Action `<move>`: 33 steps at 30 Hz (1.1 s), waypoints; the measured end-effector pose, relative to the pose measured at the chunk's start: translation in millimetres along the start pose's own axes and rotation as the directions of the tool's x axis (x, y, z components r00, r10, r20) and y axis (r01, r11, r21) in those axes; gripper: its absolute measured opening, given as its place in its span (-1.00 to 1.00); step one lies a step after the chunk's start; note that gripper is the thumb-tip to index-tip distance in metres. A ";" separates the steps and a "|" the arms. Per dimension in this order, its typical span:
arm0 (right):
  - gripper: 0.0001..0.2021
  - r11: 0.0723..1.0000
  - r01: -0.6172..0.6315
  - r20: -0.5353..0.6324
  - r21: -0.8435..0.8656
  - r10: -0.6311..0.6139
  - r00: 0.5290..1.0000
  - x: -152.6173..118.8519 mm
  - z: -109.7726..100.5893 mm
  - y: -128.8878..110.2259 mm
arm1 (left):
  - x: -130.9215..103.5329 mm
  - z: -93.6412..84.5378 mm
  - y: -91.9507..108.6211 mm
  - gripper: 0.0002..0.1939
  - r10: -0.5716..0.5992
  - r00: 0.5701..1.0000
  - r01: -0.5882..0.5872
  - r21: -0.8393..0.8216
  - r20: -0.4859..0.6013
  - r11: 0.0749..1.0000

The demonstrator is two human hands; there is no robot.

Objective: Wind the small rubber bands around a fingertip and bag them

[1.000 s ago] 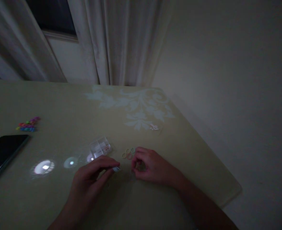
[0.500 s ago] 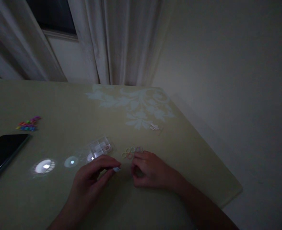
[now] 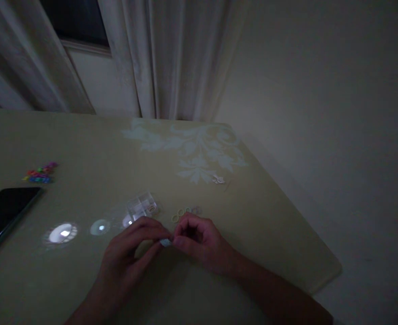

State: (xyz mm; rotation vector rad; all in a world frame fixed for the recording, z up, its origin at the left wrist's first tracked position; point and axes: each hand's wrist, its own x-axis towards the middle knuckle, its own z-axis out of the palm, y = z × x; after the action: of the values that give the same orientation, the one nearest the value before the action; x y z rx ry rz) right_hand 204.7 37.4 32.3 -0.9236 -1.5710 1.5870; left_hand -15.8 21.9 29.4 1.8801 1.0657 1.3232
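Set the small pale-blue piece [image 3: 165,243] at the centre of a clock dial, with the curtain [image 3: 182,63] at twelve: it sits above the near middle of the table [image 3: 280,225], and its visible part stretches roughly from nine to three o'clock, the free end pointing to three. Its full shape is hidden by fingers. The left hand [image 3: 133,250], at about eight to nine o'clock, is clamped on it, thumb and fingertips closed over its near-nine end with a gap behind them. The right hand [image 3: 202,241], at three, has thumb and index fingertips brought close together right at the piece's free end, the palm loosely curled; whether they grip something tiny, I cannot tell. Thin coloured rings [image 3: 184,212] lie near one o'clock, just beyond the right fingers, and a small white item [image 3: 218,179] lies farther out that way. A clear divided box [image 3: 141,206] rests at eleven, bright beads [image 3: 39,175] at ten, and a dark phone [image 3: 9,212] at nine.
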 end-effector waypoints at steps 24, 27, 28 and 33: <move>-0.83 0.965 0.135 -0.061 -0.226 -0.152 0.987 -2.5 3.0 -13.0 | 1.3 -3.3 3.0 -0.79 -0.037 0.999 0.037 -0.028 -0.017 0.999; -0.80 0.989 0.084 -0.023 -0.124 -0.087 0.996 -3.6 7.1 -13.1 | -1.1 0.4 -0.3 -0.74 -0.018 0.999 0.020 -0.025 0.049 0.999; -0.80 0.992 0.067 -0.022 -0.103 -0.069 0.997 -3.8 8.9 -12.0 | -1.8 0.8 -1.6 -0.73 -0.007 0.998 0.008 -0.016 0.065 1.000; -0.82 0.989 0.075 -0.156 -0.124 -0.094 0.983 2.7 -0.3 -7.4 | -3.5 -3.0 -3.9 -0.78 -0.005 0.999 0.001 0.081 0.043 0.997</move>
State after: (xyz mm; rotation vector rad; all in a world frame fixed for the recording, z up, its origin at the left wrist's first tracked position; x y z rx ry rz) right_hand 203.7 40.0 39.7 -1.0086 -1.5809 1.3374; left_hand -20.3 20.8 25.5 1.9566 1.1145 1.2490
